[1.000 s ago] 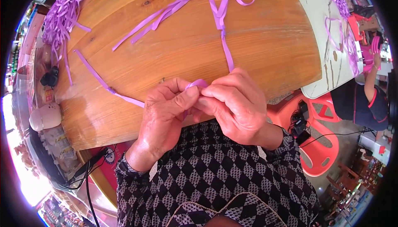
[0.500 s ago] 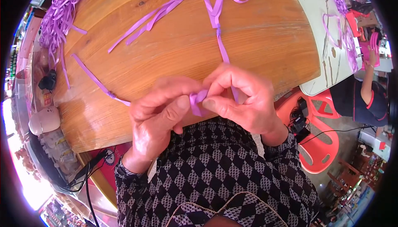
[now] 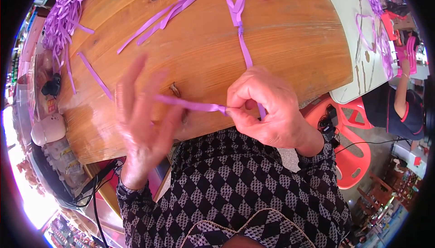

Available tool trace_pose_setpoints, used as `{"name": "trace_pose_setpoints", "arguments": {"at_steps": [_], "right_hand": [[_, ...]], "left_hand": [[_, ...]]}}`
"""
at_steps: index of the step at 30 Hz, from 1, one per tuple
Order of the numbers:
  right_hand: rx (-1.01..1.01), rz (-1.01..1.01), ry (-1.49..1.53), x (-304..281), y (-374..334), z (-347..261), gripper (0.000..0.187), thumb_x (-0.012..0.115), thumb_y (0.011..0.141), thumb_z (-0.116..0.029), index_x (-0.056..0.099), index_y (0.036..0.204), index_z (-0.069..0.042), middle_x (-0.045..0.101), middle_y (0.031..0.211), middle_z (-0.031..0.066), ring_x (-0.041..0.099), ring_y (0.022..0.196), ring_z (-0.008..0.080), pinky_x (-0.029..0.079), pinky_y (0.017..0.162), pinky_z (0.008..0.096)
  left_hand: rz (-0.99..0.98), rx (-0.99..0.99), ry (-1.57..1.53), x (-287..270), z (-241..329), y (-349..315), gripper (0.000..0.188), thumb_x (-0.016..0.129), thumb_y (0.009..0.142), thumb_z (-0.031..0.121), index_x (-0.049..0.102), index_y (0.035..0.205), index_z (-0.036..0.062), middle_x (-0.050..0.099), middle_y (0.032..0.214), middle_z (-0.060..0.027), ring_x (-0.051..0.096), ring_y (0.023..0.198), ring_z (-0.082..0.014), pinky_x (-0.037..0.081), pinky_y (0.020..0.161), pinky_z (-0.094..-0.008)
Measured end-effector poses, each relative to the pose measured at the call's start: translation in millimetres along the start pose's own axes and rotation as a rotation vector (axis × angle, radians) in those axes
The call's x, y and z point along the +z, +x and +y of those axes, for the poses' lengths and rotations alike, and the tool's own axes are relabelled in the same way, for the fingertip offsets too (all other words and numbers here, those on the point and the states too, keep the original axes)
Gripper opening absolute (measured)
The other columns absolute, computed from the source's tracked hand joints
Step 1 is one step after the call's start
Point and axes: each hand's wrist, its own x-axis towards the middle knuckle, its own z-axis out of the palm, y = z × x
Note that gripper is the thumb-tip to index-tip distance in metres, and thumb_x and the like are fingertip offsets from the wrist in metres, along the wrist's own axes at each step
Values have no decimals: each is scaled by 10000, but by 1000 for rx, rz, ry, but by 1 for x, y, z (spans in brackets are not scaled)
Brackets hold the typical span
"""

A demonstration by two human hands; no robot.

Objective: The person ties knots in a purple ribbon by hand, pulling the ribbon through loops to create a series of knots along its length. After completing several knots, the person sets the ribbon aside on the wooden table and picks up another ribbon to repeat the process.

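Observation:
My right hand (image 3: 272, 110) pinches a purple ribbon (image 3: 195, 106) between thumb and forefinger, at a small knot-like bunch. From that pinch, one length stretches left towards my left hand (image 3: 147, 123), which is open, its fingers spread and smeared by motion. Whether the left fingers touch the ribbon is hard to make out. Another purple strand (image 3: 245, 51) runs from beyond my right hand up the table, with a knot (image 3: 240, 29) partway along. At the left, a ribbon piece (image 3: 95, 76) lies on the wood and passes behind my left hand.
More purple ribbons lie at the far side of the wooden table (image 3: 308, 35), with a thick bundle (image 3: 68, 19) at its left. A white marbled table (image 3: 340, 95) adjoins on the right, beside a red plastic chair (image 3: 351, 159). Another person's arm (image 3: 401, 96) shows far right.
My hands were together at a ribbon loop. My left hand has since moved away leftward and opened, and the ribbon now stretches out from my right hand's pinch.

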Motion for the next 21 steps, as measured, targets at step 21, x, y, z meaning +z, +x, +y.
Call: {"name": "trace_pose_setpoints", "arguments": {"at_steps": [21], "right_hand": [[-233, 113, -62, 1, 3, 3, 295, 745, 650, -75, 599, 894, 4, 615, 899, 116, 562, 727, 252, 437, 639, 333]], "left_hand": [[-382, -771, -1283, 34, 27, -5, 138, 691, 784, 77, 675, 874, -26, 620, 676, -4, 506, 567, -38, 381, 494, -177]]}}
